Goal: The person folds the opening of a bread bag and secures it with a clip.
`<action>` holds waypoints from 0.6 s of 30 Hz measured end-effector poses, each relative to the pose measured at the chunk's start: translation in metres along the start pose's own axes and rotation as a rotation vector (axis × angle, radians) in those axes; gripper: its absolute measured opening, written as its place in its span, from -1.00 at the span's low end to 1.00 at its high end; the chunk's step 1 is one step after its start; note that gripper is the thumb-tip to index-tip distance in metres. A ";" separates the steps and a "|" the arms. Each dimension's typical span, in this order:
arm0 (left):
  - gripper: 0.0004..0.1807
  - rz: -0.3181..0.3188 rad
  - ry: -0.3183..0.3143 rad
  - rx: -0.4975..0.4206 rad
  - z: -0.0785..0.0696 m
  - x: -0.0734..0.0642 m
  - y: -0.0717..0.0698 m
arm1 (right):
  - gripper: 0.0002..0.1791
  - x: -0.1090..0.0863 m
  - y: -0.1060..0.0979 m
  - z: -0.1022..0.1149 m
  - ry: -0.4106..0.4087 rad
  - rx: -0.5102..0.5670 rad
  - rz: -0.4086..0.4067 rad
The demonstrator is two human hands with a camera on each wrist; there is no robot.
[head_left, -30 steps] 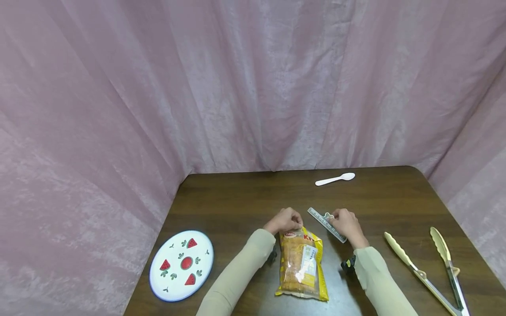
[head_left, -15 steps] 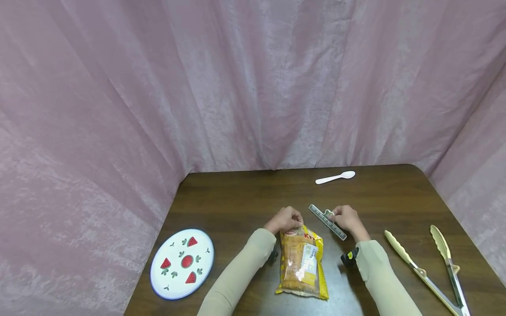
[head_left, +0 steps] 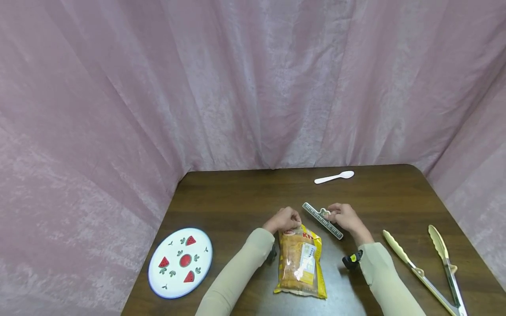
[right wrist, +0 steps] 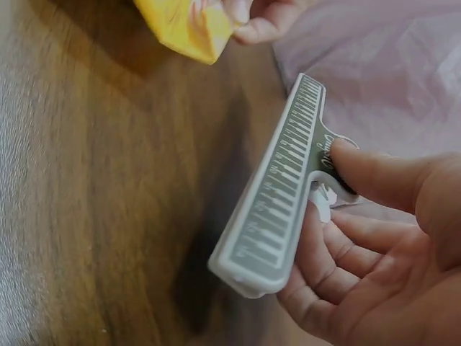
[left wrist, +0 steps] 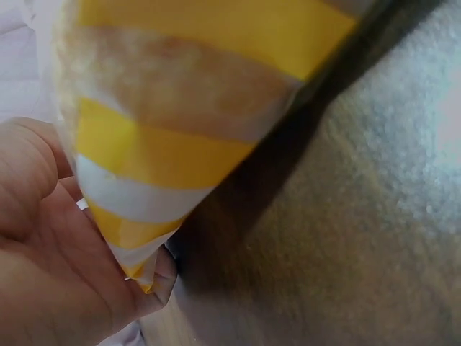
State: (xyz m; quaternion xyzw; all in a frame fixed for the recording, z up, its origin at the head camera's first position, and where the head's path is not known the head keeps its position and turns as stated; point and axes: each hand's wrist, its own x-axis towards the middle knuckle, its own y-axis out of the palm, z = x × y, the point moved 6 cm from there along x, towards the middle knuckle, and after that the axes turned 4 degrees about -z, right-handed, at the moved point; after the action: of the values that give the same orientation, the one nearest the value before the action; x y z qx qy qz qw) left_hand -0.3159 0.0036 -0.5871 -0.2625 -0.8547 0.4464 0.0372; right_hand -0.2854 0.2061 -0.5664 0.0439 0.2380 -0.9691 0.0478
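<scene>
Yellow film is pinched between the thumb and fingers of the left hand (head_left: 285, 220), which grips the far end of the bag (head_left: 296, 268). The right hand (head_left: 346, 218) holds the clip (head_left: 322, 220) by its handle, thumb on the dark, lettered face and the other fingers curled beneath. Piano keys are printed along the clip's bar, which slants beyond the bag's far right corner, near it but not touching.

The bag lies between the two forearms, its clear front showing something golden-brown inside and bearing a white and yellow label (head_left: 307, 259); the left wrist view shows yellow and white stripes on its side. Pale sleeves (head_left: 237, 274) cover both arms, and a black device (head_left: 352, 260) sits at the right wrist.

To the left of the bag is a white oval plate (head_left: 174, 245), blue-rimmed and painted with watermelon. On the right, tongs (head_left: 401, 252) lie with their arms spread. A white spoon (head_left: 334, 177) rests near the far edge of the brown wooden table (head_left: 245, 193); behind hangs a pink curtain (head_left: 253, 87).
</scene>
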 end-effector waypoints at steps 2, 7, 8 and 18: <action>-0.89 0.001 -0.003 -0.005 0.000 0.000 0.001 | -0.62 -0.003 -0.001 0.003 -0.010 -0.002 0.011; -0.89 0.017 -0.031 -0.023 0.003 0.001 0.003 | -0.71 -0.008 -0.002 0.006 0.012 0.003 0.037; -0.90 0.019 -0.032 -0.027 0.004 0.001 0.003 | -0.71 -0.009 -0.003 0.006 0.002 -0.004 0.047; -0.93 0.030 -0.029 -0.071 0.004 -0.002 0.000 | -0.72 -0.021 -0.004 0.006 -0.060 0.047 0.159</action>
State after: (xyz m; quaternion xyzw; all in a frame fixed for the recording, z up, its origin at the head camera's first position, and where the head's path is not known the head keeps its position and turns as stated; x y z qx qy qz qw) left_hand -0.3156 -0.0002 -0.5889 -0.2701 -0.8664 0.4200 0.0086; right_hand -0.2650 0.2086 -0.5572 0.0348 0.2095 -0.9684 0.1305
